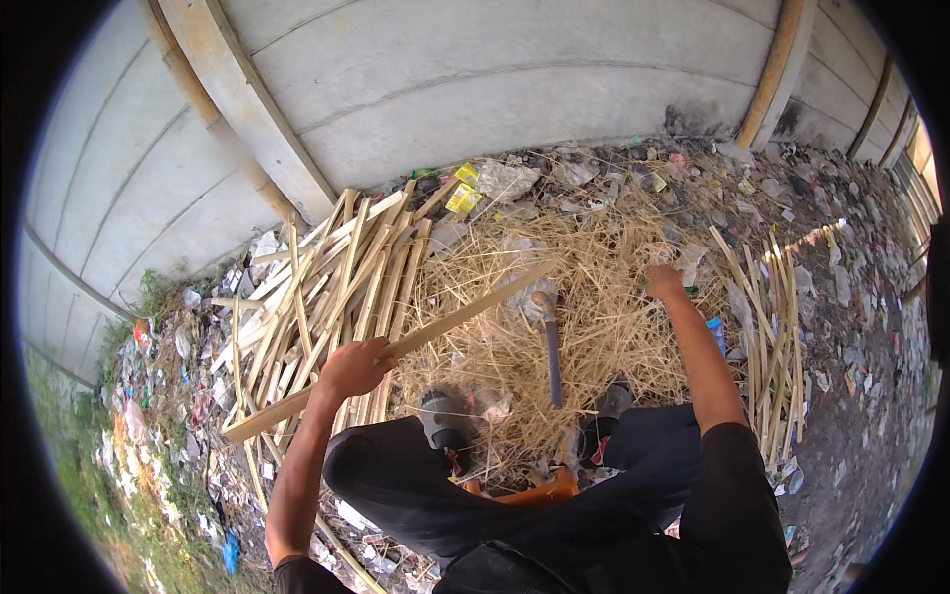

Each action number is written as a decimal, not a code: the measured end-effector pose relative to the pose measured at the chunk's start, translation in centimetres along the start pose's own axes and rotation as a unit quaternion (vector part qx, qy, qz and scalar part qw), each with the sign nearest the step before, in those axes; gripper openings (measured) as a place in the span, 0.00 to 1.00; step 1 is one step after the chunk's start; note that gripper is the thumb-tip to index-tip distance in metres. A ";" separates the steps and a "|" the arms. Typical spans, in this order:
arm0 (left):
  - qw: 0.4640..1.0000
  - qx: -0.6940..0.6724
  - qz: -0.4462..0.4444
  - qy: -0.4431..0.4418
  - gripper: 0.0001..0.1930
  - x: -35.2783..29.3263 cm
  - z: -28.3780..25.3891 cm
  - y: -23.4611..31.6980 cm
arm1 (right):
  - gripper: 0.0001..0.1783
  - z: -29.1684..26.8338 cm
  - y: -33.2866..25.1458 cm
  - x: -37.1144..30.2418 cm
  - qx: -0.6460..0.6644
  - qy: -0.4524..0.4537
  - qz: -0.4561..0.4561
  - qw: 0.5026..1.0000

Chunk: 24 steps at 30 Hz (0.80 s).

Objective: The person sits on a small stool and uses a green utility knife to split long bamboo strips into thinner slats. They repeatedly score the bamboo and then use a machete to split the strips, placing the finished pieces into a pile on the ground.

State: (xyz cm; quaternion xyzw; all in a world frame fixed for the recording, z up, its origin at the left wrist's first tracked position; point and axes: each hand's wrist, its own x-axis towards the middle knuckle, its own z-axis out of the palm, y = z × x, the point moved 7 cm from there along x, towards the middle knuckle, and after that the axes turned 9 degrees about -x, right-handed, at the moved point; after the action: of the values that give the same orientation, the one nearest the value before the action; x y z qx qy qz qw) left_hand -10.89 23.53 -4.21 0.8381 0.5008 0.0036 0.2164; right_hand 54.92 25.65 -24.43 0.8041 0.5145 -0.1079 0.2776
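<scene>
here we are in the head view, the only one, and the left hand is closed firmly around a long pale strip, gripping it near the middle! the strip slants across the person's front, its near end off to the left above the debris, its far end out over the heap of shavings, close to the pale handle of a knife that lies with its dark blade toward the seat. over on the right, the right hand is out above the far side of that heap, fingers seemingly curled, though from where i stand i cannot tell whether anything is in them. the strip looks like split bamboo or wood: light, i'd judge, and stiff with a little spring along its length, hardly fragile, dry enough not to slip, but likely splintery on its edges. best hold is about where that fist sits, near the balance point, pressing the flat faces and sparing the sharp edges. plenty of company too: a stack of strips lies to the left, and a smaller bundle to the right, just beyond the shavings!
</scene>
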 end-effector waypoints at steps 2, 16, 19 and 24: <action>0.992 -0.068 -0.045 -0.100 0.21 1.1 1.0 -1.4 | 0.23 0.0 -6.6 -2.1 0.042 0.074 -0.027 0.996; 0.915 -0.197 -0.298 -0.186 0.21 0.8 1.9 -10.8 | 0.39 7.5 -25.9 -6.9 0.387 0.042 -0.055 0.919; 0.910 -0.201 -0.306 -0.194 0.21 -0.3 2.6 -12.4 | 0.39 7.1 -26.3 -7.0 0.392 0.025 0.003 0.919; 0.947 -0.156 -0.227 -0.166 0.22 -0.4 3.4 -15.1 | 0.38 7.1 -26.3 -6.0 0.301 0.056 0.023 0.952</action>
State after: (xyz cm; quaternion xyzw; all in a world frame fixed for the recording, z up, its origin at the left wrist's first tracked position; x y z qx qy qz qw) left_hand -23.00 28.05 -12.75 0.6463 0.6282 -0.1068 0.4198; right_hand 29.70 25.42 -36.39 0.8669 0.4540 -0.2056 -0.0042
